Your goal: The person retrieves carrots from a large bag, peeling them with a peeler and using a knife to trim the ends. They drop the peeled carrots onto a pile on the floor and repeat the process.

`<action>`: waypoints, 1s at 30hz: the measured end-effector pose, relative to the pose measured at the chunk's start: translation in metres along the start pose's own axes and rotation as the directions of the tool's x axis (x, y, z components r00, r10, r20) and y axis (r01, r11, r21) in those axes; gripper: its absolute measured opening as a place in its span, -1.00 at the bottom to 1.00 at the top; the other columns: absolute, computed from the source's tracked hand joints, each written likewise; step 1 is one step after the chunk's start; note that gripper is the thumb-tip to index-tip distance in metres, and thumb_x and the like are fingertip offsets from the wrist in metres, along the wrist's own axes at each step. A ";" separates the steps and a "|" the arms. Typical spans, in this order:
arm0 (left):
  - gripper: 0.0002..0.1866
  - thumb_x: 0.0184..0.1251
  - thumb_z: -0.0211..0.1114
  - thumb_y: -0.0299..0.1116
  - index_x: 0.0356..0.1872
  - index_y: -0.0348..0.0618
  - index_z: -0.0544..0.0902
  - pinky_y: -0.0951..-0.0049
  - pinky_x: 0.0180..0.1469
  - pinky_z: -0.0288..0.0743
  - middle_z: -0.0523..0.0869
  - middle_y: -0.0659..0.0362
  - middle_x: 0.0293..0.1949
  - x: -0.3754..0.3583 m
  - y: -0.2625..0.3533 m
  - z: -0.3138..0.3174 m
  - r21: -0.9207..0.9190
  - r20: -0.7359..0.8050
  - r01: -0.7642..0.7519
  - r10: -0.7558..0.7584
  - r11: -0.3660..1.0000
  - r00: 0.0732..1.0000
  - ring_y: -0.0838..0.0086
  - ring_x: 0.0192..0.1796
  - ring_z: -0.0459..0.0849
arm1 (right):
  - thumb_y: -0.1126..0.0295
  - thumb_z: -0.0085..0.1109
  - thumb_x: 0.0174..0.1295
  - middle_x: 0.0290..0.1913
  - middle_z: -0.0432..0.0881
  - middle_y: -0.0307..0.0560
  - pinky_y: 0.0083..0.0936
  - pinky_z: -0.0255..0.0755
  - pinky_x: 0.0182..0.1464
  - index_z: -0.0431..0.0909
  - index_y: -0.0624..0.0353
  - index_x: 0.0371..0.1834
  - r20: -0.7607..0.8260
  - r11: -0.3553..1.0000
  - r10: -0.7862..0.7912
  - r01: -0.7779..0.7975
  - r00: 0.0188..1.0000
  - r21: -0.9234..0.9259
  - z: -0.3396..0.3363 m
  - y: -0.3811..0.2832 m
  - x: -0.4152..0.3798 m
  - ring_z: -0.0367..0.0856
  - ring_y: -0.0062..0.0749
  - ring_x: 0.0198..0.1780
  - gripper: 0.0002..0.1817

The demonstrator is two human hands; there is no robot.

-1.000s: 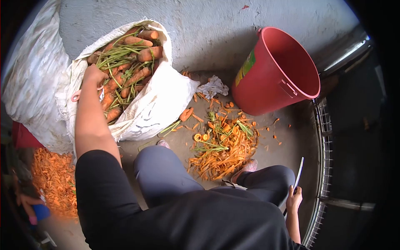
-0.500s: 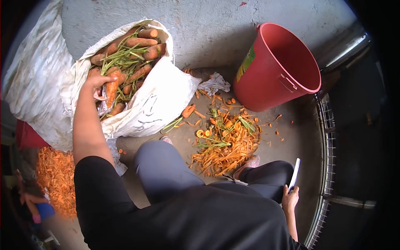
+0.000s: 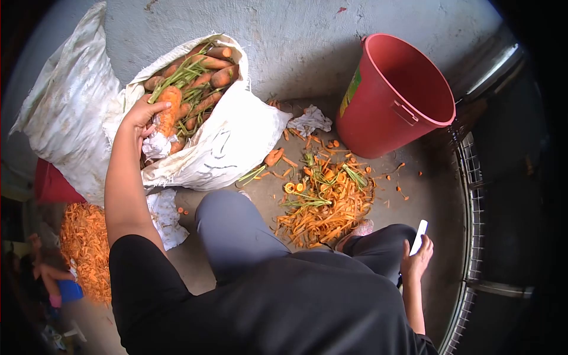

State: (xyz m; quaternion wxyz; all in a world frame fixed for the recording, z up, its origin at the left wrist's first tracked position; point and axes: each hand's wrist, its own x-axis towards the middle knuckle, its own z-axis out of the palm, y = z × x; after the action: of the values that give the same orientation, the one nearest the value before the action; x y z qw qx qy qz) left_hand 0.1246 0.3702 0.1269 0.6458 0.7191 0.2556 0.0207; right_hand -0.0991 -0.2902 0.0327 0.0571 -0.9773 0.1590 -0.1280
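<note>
At the mouth of a white sack, my left hand is closed around a thick orange carrot with green stalks at its top. Crumpled whitish paper or cloth lies just below that hand. Several unpeeled carrots with long stems fill the sack. Beside my right knee, my right hand is closed on a narrow white tool. Its long pale end points up; the fingers hide the rest, so its kind does not show.
Orange peelings with cut carrot ends and stems lie on the floor between my feet. A red bucket stands against the wall. At left are a large heap of orange scraps and another person. A wire-mesh edge runs along the right.
My left hand has lifted the carrot slightly up and right within the sack's mouth, exposing the whitish crumpled piece. My right hand has turned a little, still holding the white tool.
</note>
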 end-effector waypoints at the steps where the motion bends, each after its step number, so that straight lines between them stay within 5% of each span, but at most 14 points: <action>1: -0.39 -0.13 0.45 -0.45 0.01 -0.27 0.36 0.58 -0.81 0.29 0.59 0.04 -0.32 -0.007 0.003 0.002 -0.077 -0.016 0.000 -0.001 0.997 1.000 0.52 -0.61 0.55 | 0.29 0.26 0.01 0.02 0.34 0.13 -0.22 0.20 0.15 0.29 0.23 0.05 0.022 0.998 -0.002 0.001 1.000 0.057 -0.002 -0.017 0.008 0.30 0.03 0.10 -0.45; 5: -0.19 -0.12 0.45 -0.46 0.22 -0.17 0.21 0.56 -0.80 0.18 0.57 0.00 -0.23 -0.027 -0.007 0.010 0.149 -0.111 -0.144 0.161 0.978 0.981 0.48 -0.54 0.56 | 0.33 0.30 -0.03 0.02 0.37 0.09 -0.25 0.25 0.13 0.33 0.21 0.00 0.021 0.944 -0.200 0.187 0.980 0.271 0.000 -0.075 0.034 0.30 0.00 0.12 -0.49; 7: -0.07 -0.13 0.47 -0.39 0.30 -0.09 0.09 0.60 -0.84 0.05 0.55 -0.02 -0.17 -0.033 -0.024 0.022 0.097 -0.104 -0.261 0.271 0.960 0.957 0.50 -0.61 0.49 | 0.32 0.29 0.00 -0.01 0.41 0.10 -0.27 0.28 0.11 0.39 0.22 -0.05 0.066 0.862 -0.327 0.269 0.943 0.430 0.001 -0.107 0.046 0.35 0.01 0.09 -0.55; 11: -0.08 -0.12 0.46 -0.40 0.29 -0.09 0.07 0.53 -0.78 0.31 0.51 -0.03 -0.12 -0.092 -0.029 0.098 -0.169 -0.184 -0.218 0.186 0.961 0.965 0.38 -0.40 0.57 | 0.17 0.19 0.11 -0.13 0.51 0.11 -0.28 0.38 0.00 0.49 0.27 -0.16 0.179 0.682 -0.556 0.323 0.811 0.657 -0.009 -0.181 0.073 0.49 -0.02 -0.06 -0.61; 13: -0.15 -0.10 0.44 -0.44 0.23 -0.12 0.11 0.47 -0.76 0.45 0.47 -0.04 -0.08 -0.125 -0.031 0.146 -0.327 -0.030 -0.149 0.147 0.933 0.989 0.31 -0.35 0.58 | 0.09 0.16 0.13 -0.11 0.54 0.11 -0.32 0.40 -0.02 0.50 0.29 -0.12 0.169 0.575 -0.638 0.318 0.751 0.754 -0.003 -0.213 0.092 0.53 -0.07 -0.09 -0.55; 17: -0.44 0.02 0.30 -0.55 0.06 -0.16 0.24 0.46 -0.74 0.54 0.49 0.04 -0.22 -0.141 -0.081 0.238 -0.396 0.201 -0.152 0.247 0.906 0.948 0.42 -0.46 0.56 | 0.02 0.28 0.01 -0.06 0.56 0.10 -0.43 0.39 0.02 0.38 0.32 0.06 0.334 0.343 -0.761 -0.093 0.556 0.935 0.033 -0.254 0.131 0.53 -0.28 -0.02 -0.32; 19: -0.31 -0.07 0.39 -0.54 0.10 -0.19 0.20 0.33 -0.66 0.59 0.44 0.02 -0.05 -0.158 -0.090 0.274 -0.408 0.280 -0.097 0.225 0.908 0.933 0.25 -0.17 0.58 | 0.09 0.42 -0.14 -0.08 0.56 0.01 -0.47 0.36 0.07 0.35 0.28 0.10 0.411 0.416 -0.812 -0.084 0.415 0.906 0.029 -0.256 0.137 0.51 -0.35 -0.02 -0.23; 20: -0.37 -0.07 0.38 -0.54 0.06 -0.25 0.26 0.37 -0.46 0.65 0.47 0.05 -0.08 -0.152 -0.108 0.288 -0.414 0.283 -0.211 0.346 0.885 0.895 0.33 -0.13 0.56 | 0.17 0.53 -0.29 -0.09 0.56 -0.05 -0.48 0.34 0.08 0.36 0.24 0.09 0.386 0.302 -0.834 -0.260 0.395 0.917 0.047 -0.251 0.139 0.49 -0.38 -0.03 -0.18; 22: -0.43 -0.06 0.40 -0.52 0.01 -0.30 0.33 0.43 -0.11 0.55 0.51 0.05 -0.10 -0.164 -0.099 0.296 -0.258 0.441 -0.032 0.148 0.966 0.885 0.40 -0.07 0.55 | 0.19 0.56 -0.35 -0.09 0.57 -0.06 -0.47 0.35 0.07 0.41 0.24 0.07 0.447 0.369 -0.793 -0.258 0.414 0.893 0.056 -0.231 0.141 0.50 -0.38 -0.03 -0.18; 24: -0.44 -0.07 0.40 -0.50 0.00 -0.32 0.34 0.41 -0.04 0.50 0.51 0.00 -0.08 -0.167 -0.095 0.299 0.059 0.464 -0.142 0.098 0.988 0.881 0.32 -0.07 0.57 | 0.16 0.54 -0.34 -0.13 0.59 -0.02 -0.45 0.38 0.03 0.46 0.27 0.02 0.525 0.468 -0.731 -0.240 0.435 0.851 0.060 -0.213 0.144 0.53 -0.35 -0.07 -0.23; 26: -0.44 -0.08 0.42 -0.48 -0.02 -0.32 0.36 0.34 -0.03 0.48 0.49 -0.05 -0.06 -0.148 -0.126 0.299 0.424 0.418 -0.484 0.309 0.766 0.855 0.22 -0.08 0.59 | 0.11 0.52 -0.33 -0.18 0.61 0.02 -0.44 0.40 -0.01 0.50 0.32 -0.04 0.656 0.601 -0.620 -0.277 0.431 0.750 0.062 -0.198 0.147 0.55 -0.31 -0.10 -0.25; 27: -0.40 -0.14 0.45 -0.43 -0.02 -0.30 0.37 0.32 -0.02 0.47 0.48 -0.03 -0.08 -0.153 -0.122 0.297 0.458 0.436 -0.566 0.382 0.685 0.815 0.19 -0.08 0.58 | 0.04 0.48 -0.33 -0.24 0.63 0.06 -0.42 0.44 -0.08 0.56 0.31 -0.12 0.603 0.685 -0.600 -0.051 0.526 0.726 0.081 -0.189 0.151 0.60 -0.27 -0.20 -0.30; 29: -0.34 -0.24 0.52 -0.34 -0.03 -0.26 0.41 0.26 -0.01 0.45 0.46 0.01 -0.12 -0.168 -0.109 0.292 0.512 0.481 -0.703 0.513 0.494 0.711 0.14 -0.08 0.55 | 0.09 0.44 -0.25 -0.30 0.64 0.00 -0.51 0.45 -0.19 0.58 0.26 -0.14 0.551 0.748 -0.627 0.229 0.550 0.622 0.102 -0.175 0.156 0.59 -0.41 -0.30 -0.40; 30: -0.33 -0.30 0.54 -0.34 -0.04 -0.23 0.45 0.26 -0.04 0.47 0.43 0.02 -0.07 -0.165 -0.113 0.297 0.544 0.537 -0.699 0.447 0.464 0.715 0.08 -0.07 0.54 | 0.09 0.43 -0.24 -0.29 0.64 0.00 -0.49 0.45 -0.19 0.59 0.22 -0.15 0.578 0.771 -0.601 0.208 0.552 0.602 0.107 -0.174 0.159 0.60 -0.38 -0.29 -0.42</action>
State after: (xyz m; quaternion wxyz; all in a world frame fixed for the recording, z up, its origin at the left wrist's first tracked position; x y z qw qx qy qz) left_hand 0.0494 0.0359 0.0209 0.2970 0.9462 -0.1267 0.0220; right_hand 0.1267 -0.1707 -0.0063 0.3177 -0.9048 -0.1526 0.2391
